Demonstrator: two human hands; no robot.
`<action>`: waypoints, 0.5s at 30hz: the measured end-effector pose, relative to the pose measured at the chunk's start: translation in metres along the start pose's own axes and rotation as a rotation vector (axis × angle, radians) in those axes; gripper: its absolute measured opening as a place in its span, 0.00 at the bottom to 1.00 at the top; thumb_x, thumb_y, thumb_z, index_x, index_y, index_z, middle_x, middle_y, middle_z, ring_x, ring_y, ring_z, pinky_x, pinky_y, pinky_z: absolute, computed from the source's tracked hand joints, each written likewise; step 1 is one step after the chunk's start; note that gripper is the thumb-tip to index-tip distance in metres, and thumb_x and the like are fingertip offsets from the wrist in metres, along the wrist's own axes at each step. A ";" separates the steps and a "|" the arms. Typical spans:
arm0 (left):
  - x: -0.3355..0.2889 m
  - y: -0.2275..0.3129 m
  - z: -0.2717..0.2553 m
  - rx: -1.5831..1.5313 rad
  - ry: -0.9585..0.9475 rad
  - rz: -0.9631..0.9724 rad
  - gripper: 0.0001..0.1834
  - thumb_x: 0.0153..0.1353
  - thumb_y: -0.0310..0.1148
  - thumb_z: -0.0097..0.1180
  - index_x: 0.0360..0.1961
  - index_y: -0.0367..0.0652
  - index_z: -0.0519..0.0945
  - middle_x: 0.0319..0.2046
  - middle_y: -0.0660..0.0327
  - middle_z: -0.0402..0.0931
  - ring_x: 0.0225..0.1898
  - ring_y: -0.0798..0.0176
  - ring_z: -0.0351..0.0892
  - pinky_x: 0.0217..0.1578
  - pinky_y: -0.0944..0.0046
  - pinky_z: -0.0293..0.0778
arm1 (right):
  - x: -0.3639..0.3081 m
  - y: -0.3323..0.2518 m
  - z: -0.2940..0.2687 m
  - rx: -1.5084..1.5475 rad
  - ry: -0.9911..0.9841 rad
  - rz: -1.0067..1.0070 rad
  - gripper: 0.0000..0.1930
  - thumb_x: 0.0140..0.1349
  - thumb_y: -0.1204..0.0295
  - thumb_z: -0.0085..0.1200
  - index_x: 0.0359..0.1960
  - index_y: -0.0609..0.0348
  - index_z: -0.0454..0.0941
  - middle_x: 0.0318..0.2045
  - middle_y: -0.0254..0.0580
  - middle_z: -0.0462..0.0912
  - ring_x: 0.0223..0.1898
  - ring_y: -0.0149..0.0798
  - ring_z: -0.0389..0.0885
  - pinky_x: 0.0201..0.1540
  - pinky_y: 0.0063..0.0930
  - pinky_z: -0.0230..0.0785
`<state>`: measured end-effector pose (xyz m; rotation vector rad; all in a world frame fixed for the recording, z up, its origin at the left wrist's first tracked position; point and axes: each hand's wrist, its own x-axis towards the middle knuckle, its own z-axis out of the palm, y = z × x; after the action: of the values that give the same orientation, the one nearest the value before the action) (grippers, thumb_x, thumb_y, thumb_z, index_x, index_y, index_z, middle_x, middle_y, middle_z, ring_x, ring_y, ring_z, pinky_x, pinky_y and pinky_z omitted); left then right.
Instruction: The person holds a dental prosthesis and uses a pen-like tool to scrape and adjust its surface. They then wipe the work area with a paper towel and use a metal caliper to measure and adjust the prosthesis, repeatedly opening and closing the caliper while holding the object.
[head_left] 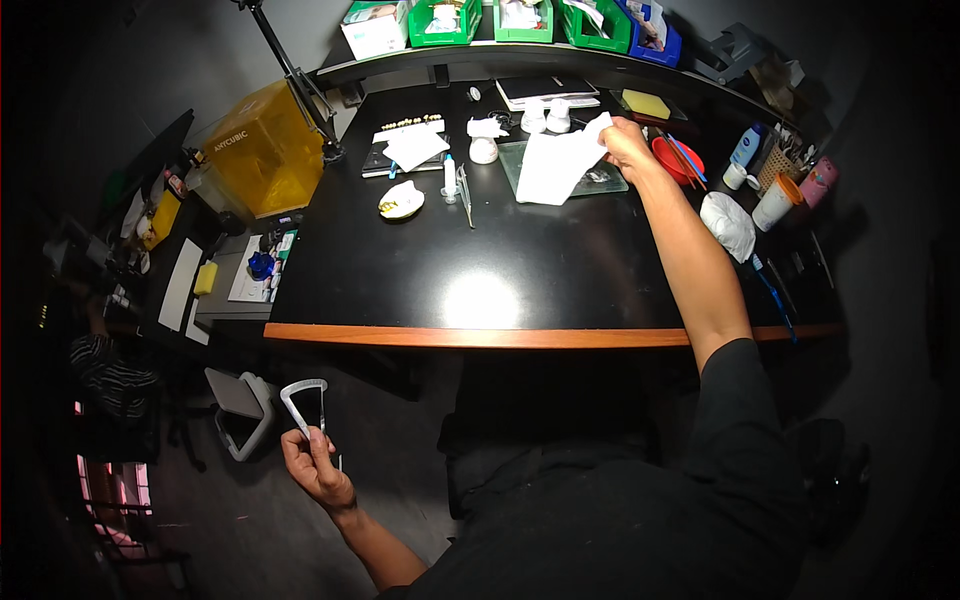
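Note:
My left hand (320, 474) is raised off the table's left front, over the floor, its thumb and fingers closed on a silver metal caliper (295, 404) with a curved scale. At the back right of the table, my right hand (627, 147) pinches the upper corner of a white paper towel (558, 168). The towel hangs down over a glass plate (509, 155) and hides much of it. Left of the towel lie a syringe (449, 179), slim metal tweezers (466, 203) and a small white dish (402, 208) with yellowish bits. White plaster-like pieces (546, 116) stand behind the towel.
A red bowl (694, 154) with sticks across it, a bottle (746, 146), an orange-rimmed cup (776, 204) and a crumpled white bundle (728, 226) line the right side. Green bins (444, 24) top the back shelf. A grey waste bin (240, 415) stands on the floor, left.

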<state>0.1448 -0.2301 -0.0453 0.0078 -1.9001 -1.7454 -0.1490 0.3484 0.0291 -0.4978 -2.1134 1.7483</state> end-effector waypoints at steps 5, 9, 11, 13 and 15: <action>0.000 0.002 -0.004 0.038 0.014 -0.010 0.09 0.73 0.30 0.52 0.33 0.41 0.69 0.25 0.68 0.64 0.28 0.75 0.61 0.31 0.73 0.59 | -0.001 -0.004 0.006 0.163 -0.071 0.002 0.25 0.51 0.84 0.46 0.55 0.66 0.75 0.45 0.47 0.82 0.46 0.42 0.82 0.45 0.35 0.78; 0.001 -0.001 -0.004 0.028 0.016 0.011 0.09 0.73 0.30 0.52 0.33 0.40 0.69 0.25 0.68 0.64 0.27 0.75 0.61 0.31 0.73 0.59 | 0.006 0.009 0.009 -0.004 0.013 -0.079 0.33 0.50 0.83 0.50 0.65 0.64 0.71 0.44 0.46 0.82 0.43 0.39 0.80 0.44 0.35 0.75; 0.001 -0.001 -0.002 0.032 0.014 -0.002 0.09 0.73 0.30 0.52 0.33 0.40 0.69 0.25 0.68 0.64 0.27 0.75 0.61 0.31 0.73 0.59 | 0.008 0.013 0.003 -0.093 0.013 -0.111 0.35 0.52 0.82 0.53 0.68 0.64 0.68 0.47 0.49 0.83 0.46 0.40 0.82 0.49 0.34 0.76; 0.000 -0.001 -0.001 0.049 0.013 -0.016 0.09 0.73 0.30 0.52 0.34 0.40 0.69 0.25 0.68 0.64 0.27 0.75 0.61 0.30 0.73 0.59 | -0.001 0.012 0.007 -0.314 0.146 -0.236 0.33 0.55 0.80 0.55 0.67 0.64 0.70 0.49 0.54 0.83 0.50 0.41 0.83 0.53 0.34 0.76; 0.001 -0.001 0.002 0.046 0.000 -0.025 0.09 0.73 0.30 0.52 0.34 0.41 0.69 0.25 0.68 0.65 0.27 0.76 0.61 0.30 0.73 0.58 | -0.008 0.009 0.002 -0.447 0.211 -0.249 0.30 0.56 0.81 0.55 0.64 0.61 0.74 0.51 0.56 0.83 0.54 0.48 0.83 0.58 0.38 0.75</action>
<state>0.1430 -0.2286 -0.0463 0.0488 -1.9480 -1.7177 -0.1429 0.3447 0.0194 -0.4836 -2.2944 1.0411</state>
